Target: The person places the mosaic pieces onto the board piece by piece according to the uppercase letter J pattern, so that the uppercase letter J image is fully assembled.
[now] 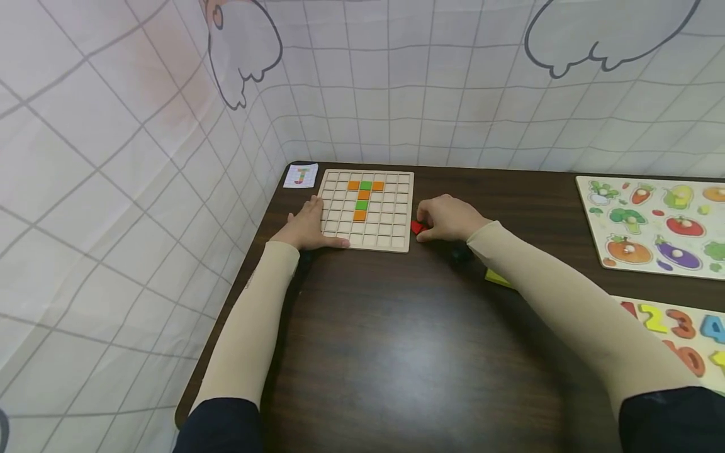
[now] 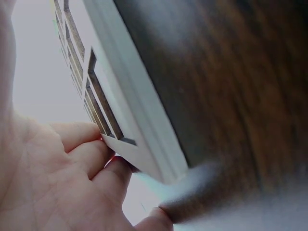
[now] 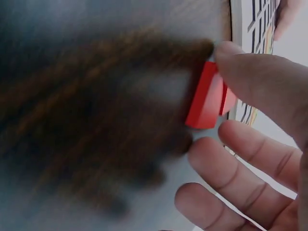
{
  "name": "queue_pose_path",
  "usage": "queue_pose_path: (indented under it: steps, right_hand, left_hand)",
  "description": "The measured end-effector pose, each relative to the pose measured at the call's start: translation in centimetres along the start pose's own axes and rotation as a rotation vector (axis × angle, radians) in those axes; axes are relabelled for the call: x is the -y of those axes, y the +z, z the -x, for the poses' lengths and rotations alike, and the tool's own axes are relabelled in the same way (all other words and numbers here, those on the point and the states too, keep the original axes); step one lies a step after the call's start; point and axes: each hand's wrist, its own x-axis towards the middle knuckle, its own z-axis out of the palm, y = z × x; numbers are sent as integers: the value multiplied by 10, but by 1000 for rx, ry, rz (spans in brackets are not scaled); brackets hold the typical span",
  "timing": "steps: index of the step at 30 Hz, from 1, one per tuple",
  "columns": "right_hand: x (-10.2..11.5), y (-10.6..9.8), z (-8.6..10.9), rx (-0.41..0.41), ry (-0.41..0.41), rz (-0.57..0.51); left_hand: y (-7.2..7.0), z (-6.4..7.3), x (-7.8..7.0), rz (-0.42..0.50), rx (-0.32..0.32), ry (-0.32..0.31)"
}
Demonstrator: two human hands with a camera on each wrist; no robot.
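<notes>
A pale wooden grid board [image 1: 391,236] lies on the dark table, with orange and green square tiles [image 1: 362,205] in a T-like pattern. My left hand [image 1: 306,226] spans its near-left corner, thumb along the front edge. In the left wrist view, the fingers [image 2: 108,163] touch the board's rim [image 2: 139,96]. By the board's right edge, my right hand [image 1: 450,217] has thumb and fingers around red blocks [image 1: 418,227]. Two red pieces [image 3: 204,98] show close together in the right wrist view, between thumb and index finger; the fingertips partly cover one.
A small pattern card [image 1: 301,176] lies left of the board. A yellow-green piece [image 1: 498,279] and a dark round shape [image 1: 460,253] are near the right forearm. At the right are a vegetable puzzle board [image 1: 651,251] and a number board [image 1: 702,318]. A white gridded curtain [image 1: 368,94] borders the table.
</notes>
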Motion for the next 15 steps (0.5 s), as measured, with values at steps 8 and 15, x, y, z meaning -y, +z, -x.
queue_pose_path:
  steps: [8,15]
  right_hand:
    - [-11,-2,6,13,-71,-54]
    - [-13,-6,13,11,14,-29]
  left_hand:
    - [-1,1,-2,5,0,3]
    - [-1,0,0,6,-3,4]
